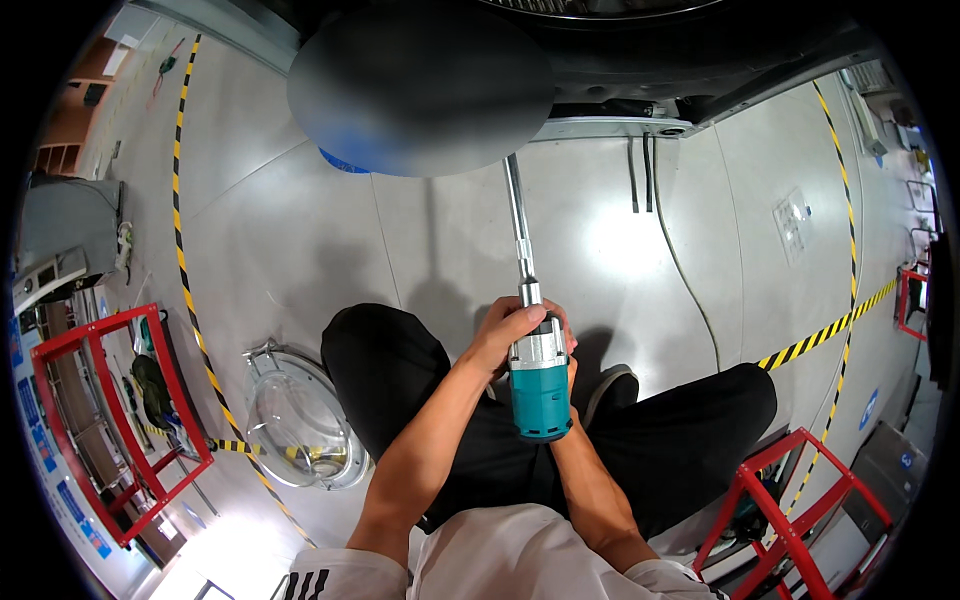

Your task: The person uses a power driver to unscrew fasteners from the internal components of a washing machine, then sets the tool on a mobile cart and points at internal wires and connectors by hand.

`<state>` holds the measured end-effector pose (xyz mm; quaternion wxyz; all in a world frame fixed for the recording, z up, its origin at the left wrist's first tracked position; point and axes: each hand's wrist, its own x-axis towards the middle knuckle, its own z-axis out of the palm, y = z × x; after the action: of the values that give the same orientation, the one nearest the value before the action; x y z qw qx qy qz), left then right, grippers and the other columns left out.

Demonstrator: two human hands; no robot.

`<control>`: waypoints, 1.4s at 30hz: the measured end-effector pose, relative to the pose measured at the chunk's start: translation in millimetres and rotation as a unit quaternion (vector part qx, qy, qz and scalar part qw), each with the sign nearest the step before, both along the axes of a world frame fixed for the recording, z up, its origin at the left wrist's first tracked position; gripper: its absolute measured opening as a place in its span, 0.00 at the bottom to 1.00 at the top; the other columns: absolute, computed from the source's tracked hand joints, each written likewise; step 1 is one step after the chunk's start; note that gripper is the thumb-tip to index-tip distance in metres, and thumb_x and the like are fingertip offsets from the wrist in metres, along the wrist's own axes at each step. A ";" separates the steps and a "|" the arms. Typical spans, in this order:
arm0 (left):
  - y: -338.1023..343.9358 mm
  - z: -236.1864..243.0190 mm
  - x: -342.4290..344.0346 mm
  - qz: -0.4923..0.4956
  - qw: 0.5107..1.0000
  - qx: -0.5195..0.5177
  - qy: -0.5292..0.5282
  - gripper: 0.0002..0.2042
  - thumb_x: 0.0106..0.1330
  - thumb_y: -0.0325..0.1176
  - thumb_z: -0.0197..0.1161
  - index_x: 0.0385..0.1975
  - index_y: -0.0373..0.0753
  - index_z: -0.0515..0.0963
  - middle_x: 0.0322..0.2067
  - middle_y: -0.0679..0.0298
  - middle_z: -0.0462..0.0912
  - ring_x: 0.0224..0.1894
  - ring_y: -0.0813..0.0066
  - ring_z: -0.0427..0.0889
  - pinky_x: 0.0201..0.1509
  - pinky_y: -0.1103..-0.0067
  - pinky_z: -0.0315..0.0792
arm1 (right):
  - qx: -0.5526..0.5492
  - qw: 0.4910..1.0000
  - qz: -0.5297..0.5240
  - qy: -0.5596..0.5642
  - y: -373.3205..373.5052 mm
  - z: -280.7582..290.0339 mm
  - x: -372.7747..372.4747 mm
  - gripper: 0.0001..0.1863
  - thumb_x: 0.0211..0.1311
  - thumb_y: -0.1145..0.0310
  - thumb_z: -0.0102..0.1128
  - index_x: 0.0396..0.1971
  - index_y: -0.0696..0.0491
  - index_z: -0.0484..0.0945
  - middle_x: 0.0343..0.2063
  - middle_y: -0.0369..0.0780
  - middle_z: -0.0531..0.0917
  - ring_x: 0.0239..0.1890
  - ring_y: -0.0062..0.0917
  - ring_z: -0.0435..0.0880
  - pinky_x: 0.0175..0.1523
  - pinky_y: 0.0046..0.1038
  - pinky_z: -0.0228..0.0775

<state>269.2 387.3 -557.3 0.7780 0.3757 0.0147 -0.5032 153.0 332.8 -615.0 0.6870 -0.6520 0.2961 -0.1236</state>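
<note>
Two bare hands of yours meet at the teal-and-silver power tool [540, 390], held near, between your bent knees. Its rear is a rounded, slotted teal cylinder; the front narrows through dull gray metal into a slim, polished extension rod [517, 205] that points to the far side, where a blurred dark oval [420, 85] hides its end. Your left hand [500, 335] curls around the metal front, thumb on top. Your right hand [573, 368] lies along the tool's right flank, mostly hidden behind it, so you cannot tell how its fingers close.

On the smooth gray floor [270, 240] to your left lies a round door [290, 415], a pale ring around a clear, bowl-shaped window; yellow and black show through the bowl. Farther left, straight bars form a red frame [95, 335], with a dark, lumpy item [150, 390] showing inside it.
</note>
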 end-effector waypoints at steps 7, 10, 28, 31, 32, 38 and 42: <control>0.9 0.4 2.7 0.008 1.000 -0.008 -0.008 0.20 0.53 0.46 0.56 0.27 0.30 0.74 0.23 0.54 0.77 0.27 0.69 0.79 0.31 0.76 0.75 | 0.081 0.996 -0.021 0.038 -1.4 11.0 4.6 0.05 0.45 0.73 0.60 0.22 0.56 0.74 0.17 0.36 0.78 0.20 0.20 0.78 0.25 0.21 0.69; 0.8 3.5 2.8 0.006 1.000 -0.001 -0.005 0.20 0.53 0.46 0.56 0.27 0.31 0.74 0.23 0.54 0.77 0.26 0.69 0.79 0.31 0.77 0.75 | 0.231 0.968 -0.082 0.042 -0.3 11.5 7.2 0.07 0.44 0.73 0.62 0.25 0.56 0.74 0.19 0.36 0.78 0.21 0.20 0.78 0.26 0.21 0.69; -0.1 0.5 8.0 0.010 1.000 -0.009 -0.022 0.18 0.55 0.44 0.55 0.26 0.32 0.75 0.23 0.54 0.78 0.26 0.70 0.79 0.31 0.78 0.74 | 0.093 0.995 0.021 0.003 -0.8 1.5 1.6 0.10 0.49 0.73 0.57 0.33 0.52 0.67 0.26 0.32 0.72 0.27 0.15 0.71 0.30 0.16 0.66; -0.5 -0.1 8.6 0.009 1.000 -0.007 -0.020 0.18 0.55 0.44 0.54 0.26 0.31 0.75 0.23 0.55 0.78 0.26 0.70 0.79 0.31 0.78 0.74 | 0.012 0.997 0.080 -0.005 -3.3 -10.7 -4.6 0.12 0.53 0.72 0.53 0.37 0.50 0.63 0.29 0.30 0.68 0.29 0.13 0.67 0.32 0.14 0.65; -0.4 0.2 8.5 0.011 1.000 -0.008 -0.021 0.18 0.55 0.44 0.54 0.26 0.31 0.75 0.23 0.55 0.78 0.26 0.70 0.79 0.31 0.78 0.74 | -0.007 0.997 0.073 -0.009 -3.1 -11.7 -5.0 0.12 0.51 0.72 0.55 0.35 0.51 0.66 0.27 0.31 0.70 0.28 0.14 0.69 0.31 0.15 0.65; -1.1 -2.7 8.2 0.027 0.999 -0.014 -0.019 0.18 0.55 0.44 0.54 0.25 0.31 0.75 0.23 0.55 0.78 0.25 0.70 0.79 0.30 0.78 0.74 | -0.043 0.999 0.011 -0.002 -0.9 8.3 11.6 0.09 0.38 0.73 0.66 0.22 0.54 0.76 0.19 0.36 0.79 0.21 0.22 0.78 0.27 0.21 0.69; -1.3 -3.2 9.2 0.027 0.999 -0.011 -0.017 0.17 0.55 0.44 0.54 0.25 0.31 0.75 0.22 0.55 0.78 0.25 0.70 0.79 0.30 0.79 0.74 | -0.020 1.000 0.009 -0.007 -0.5 13.5 14.3 0.08 0.39 0.73 0.66 0.22 0.55 0.76 0.19 0.36 0.79 0.21 0.22 0.78 0.27 0.22 0.70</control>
<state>278.4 386.1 -560.6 0.7954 0.3752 0.0055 -0.4759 167.3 332.2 -601.5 0.6768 -0.6675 0.2829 -0.1284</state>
